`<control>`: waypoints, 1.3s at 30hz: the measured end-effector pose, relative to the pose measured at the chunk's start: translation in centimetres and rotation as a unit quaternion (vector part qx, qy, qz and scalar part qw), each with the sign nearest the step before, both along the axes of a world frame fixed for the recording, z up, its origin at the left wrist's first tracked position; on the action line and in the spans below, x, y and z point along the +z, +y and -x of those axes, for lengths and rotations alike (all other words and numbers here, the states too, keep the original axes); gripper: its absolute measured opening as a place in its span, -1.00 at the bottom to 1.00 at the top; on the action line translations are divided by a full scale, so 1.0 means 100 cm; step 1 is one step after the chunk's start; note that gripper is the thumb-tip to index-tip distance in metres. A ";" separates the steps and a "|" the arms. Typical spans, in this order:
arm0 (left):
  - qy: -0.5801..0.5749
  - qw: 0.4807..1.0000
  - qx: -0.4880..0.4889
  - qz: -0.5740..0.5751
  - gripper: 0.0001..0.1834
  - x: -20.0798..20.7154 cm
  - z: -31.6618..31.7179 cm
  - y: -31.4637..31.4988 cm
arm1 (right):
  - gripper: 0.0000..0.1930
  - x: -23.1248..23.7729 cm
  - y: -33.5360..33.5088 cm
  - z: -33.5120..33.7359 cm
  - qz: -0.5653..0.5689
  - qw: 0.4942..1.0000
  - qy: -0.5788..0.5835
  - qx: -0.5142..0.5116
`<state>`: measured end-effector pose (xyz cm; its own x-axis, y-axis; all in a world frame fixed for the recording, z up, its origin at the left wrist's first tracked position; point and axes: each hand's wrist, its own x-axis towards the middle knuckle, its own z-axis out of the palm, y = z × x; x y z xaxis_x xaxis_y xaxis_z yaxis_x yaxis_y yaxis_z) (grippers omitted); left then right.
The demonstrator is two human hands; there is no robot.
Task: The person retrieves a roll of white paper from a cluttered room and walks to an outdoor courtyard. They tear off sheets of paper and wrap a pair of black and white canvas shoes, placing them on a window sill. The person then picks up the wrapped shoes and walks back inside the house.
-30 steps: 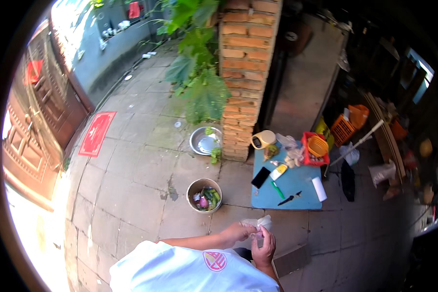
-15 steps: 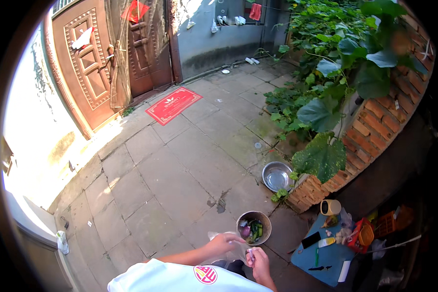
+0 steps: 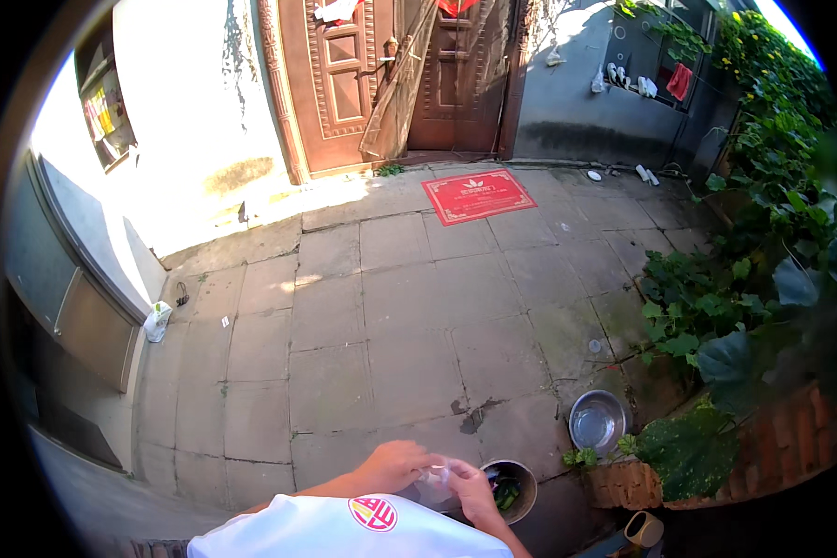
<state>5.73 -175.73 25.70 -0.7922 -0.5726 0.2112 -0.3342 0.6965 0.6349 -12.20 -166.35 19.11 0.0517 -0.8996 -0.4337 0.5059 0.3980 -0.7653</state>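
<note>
Low in the view, in front of my white shirt, my left hand (image 3: 402, 465) and my right hand (image 3: 472, 489) are close together. A thin clear plastic bag (image 3: 433, 480) stretches between them, pinched in the fingers of both. Whether anything small is inside the right fingers is hidden. Just right of and beyond my right hand stands a round metal pot (image 3: 530, 495) on the paving. Green vegetables (image 3: 506, 493) and something dark lie in it, partly covered by my hand and the rim.
A shiny metal basin (image 3: 597, 423) sits farther right, beside leafy plants (image 3: 707, 307) and a low brick wall (image 3: 628, 484). At the lower right shows a cream cup-like container (image 3: 644, 528). A red mat (image 3: 479, 196) lies before brown double doors (image 3: 456, 84). A white bag (image 3: 157, 321) rests by the left doorway.
The view has swung left, so the pot, basin and mat sit farther right and the blue table has mostly left the picture. My hands have come closer together on the bag.
</note>
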 end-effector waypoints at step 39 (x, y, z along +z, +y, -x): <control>0.204 0.895 0.279 -0.281 -0.49 0.010 0.142 -0.884 | -0.87 0.028 -0.979 0.178 0.059 0.981 0.182 -0.041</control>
<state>-8.43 -264.17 26.67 -0.2715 -0.9620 -0.0277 -0.1910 0.0257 0.9813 -29.97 -264.29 21.91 -0.1623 -0.9389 -0.3035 0.2177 0.2659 -0.9391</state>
